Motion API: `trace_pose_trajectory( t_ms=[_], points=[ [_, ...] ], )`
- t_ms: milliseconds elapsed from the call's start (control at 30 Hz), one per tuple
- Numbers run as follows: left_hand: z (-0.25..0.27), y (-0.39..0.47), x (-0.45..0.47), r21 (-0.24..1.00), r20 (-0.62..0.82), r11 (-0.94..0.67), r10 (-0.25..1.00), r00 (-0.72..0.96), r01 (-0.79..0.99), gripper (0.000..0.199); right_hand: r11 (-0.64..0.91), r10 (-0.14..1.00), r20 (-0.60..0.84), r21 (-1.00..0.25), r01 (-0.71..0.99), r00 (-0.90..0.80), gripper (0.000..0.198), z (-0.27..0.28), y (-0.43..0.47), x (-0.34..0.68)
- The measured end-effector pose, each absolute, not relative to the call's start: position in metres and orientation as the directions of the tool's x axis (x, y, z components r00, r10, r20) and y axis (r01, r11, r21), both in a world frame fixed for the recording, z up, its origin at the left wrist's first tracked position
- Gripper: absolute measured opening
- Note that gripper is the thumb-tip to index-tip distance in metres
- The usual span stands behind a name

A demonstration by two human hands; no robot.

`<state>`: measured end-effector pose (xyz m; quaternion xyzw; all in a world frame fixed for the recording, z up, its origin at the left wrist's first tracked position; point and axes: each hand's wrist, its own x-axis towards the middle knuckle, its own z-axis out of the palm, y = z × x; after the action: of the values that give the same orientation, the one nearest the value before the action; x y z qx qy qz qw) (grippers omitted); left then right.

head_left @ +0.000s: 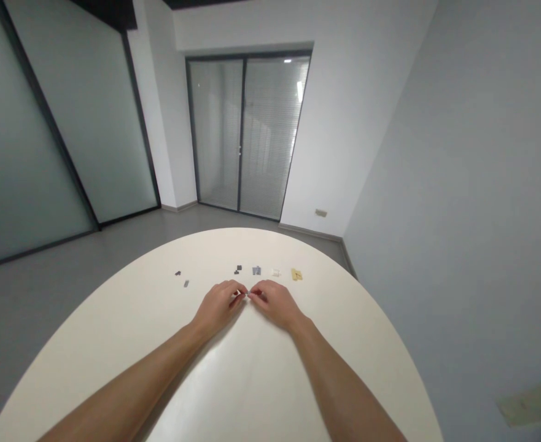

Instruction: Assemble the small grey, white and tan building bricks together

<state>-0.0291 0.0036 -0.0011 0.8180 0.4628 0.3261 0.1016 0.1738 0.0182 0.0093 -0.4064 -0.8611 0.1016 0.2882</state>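
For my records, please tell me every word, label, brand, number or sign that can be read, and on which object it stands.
No readable text.
Yellow pieces, blue-grey pieces and dark pieces on the table: too small to tell markings.
Small piece between left hand and right hand: also too small.

tabletop (217, 368) smooth, softly glossy; right wall (454, 202) matt; left panels (83, 104) frosted glass (dark frames (48, 115) look metal).

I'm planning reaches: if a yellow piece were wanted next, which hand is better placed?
Probably the right hand: the yellow pieces lie beyond it, on its side, while the left hand is farther. Anything held between them is too small to identify.
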Motion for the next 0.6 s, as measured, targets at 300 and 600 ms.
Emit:
trace_pose_trajectory(
  t_ms=[300,600],
  points=[
    [-0.0039,0.0051,-0.0285,0.495,0.429,-0.522,0.842,0.327,0.695,0.019,0.650,0.757,0.434,-0.425,0.630,-0.489,0.012,0.0094,0.0189,0.1738],
    [0.0003,0.0008,-0.0268,0.534,0.431,-0.512,0.849,0.305,0.672,0.021,0.655,0.752,0.449,-0.419,0.629,-0.483,0.015,0.0074,0.0207,0.1734]
  ],
)
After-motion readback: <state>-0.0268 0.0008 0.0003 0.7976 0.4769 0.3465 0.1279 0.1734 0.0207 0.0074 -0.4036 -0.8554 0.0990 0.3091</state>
